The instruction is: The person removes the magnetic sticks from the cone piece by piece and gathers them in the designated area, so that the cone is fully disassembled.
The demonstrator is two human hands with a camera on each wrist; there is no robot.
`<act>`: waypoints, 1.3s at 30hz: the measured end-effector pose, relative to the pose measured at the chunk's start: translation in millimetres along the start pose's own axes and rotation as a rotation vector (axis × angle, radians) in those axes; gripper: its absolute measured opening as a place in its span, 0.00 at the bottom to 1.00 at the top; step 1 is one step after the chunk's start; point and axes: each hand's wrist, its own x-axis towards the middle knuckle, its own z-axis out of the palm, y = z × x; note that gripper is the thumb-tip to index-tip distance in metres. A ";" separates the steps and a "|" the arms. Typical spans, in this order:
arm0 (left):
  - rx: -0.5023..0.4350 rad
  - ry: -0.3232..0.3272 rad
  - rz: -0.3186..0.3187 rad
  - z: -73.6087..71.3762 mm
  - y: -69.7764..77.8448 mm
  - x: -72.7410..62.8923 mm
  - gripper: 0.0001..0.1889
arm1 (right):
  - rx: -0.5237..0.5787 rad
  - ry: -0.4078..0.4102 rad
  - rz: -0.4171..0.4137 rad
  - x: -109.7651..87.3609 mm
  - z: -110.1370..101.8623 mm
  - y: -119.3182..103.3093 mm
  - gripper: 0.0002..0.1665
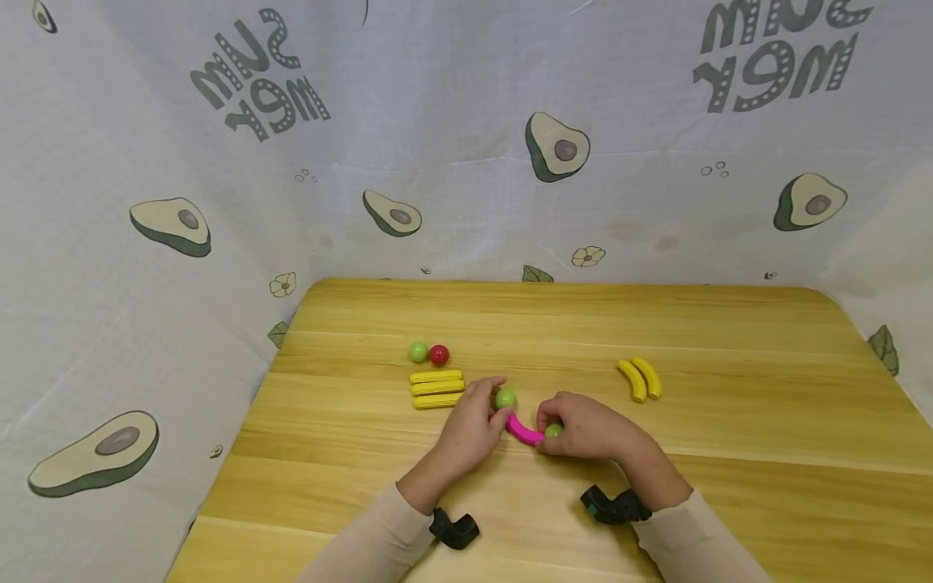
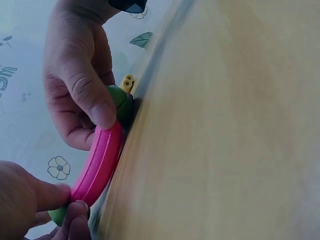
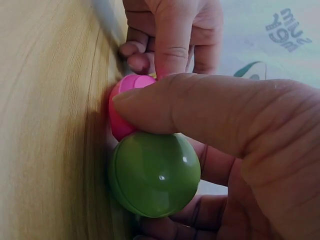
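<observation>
A pink curved rod [image 1: 524, 431] lies on the wooden table, with a green ball [image 1: 506, 398] at its left end and another green ball [image 1: 554, 431] at its right. My left hand [image 1: 472, 427] holds the left end, thumb on the rod and fingers reaching round that ball. At the other end, my right hand [image 1: 589, 427] pinches the rod beside its ball, the thumb laid over the pink tip in the right wrist view. The left wrist view shows the pink rod [image 2: 98, 162] bridging the two hands.
Several yellow ribbed rods [image 1: 437, 388] lie side by side left of my left hand. Behind them sit a green ball [image 1: 419, 351] and a red ball [image 1: 439, 355]. Two yellow curved rods [image 1: 640, 380] lie to the right. A printed white curtain [image 1: 466, 162] surrounds the table [image 1: 729, 324].
</observation>
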 end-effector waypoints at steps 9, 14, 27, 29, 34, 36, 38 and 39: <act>0.006 -0.001 0.005 -5.1 0.6 2.0 0.20 | -0.016 0.004 -0.019 0.9 0.6 1.1 0.10; -0.008 0.006 0.019 -8.3 1.2 2.3 0.19 | -0.017 0.008 -0.033 1.2 0.2 1.1 0.10; -0.208 0.349 0.012 -58.6 -16.6 17.8 0.20 | -0.021 0.011 -0.006 2.3 1.5 1.6 0.11; -0.234 0.411 -0.028 -72.4 -23.0 19.2 0.20 | -0.022 0.015 -0.005 2.6 1.9 1.8 0.11; -0.270 0.496 -0.139 -101.7 -40.6 20.0 0.19 | -0.020 0.023 -0.006 3.3 2.1 1.9 0.11; -0.269 0.508 -0.179 -109.4 -48.7 20.4 0.19 | -0.022 0.027 -0.006 3.5 2.3 2.1 0.12; -0.260 0.512 -0.224 -114.6 -56.5 20.7 0.20 | -0.025 0.030 -0.008 3.8 2.5 2.5 0.12; -0.253 0.507 -0.249 -116.0 -60.8 20.9 0.20 | -0.026 0.032 -0.009 4.0 2.7 2.8 0.12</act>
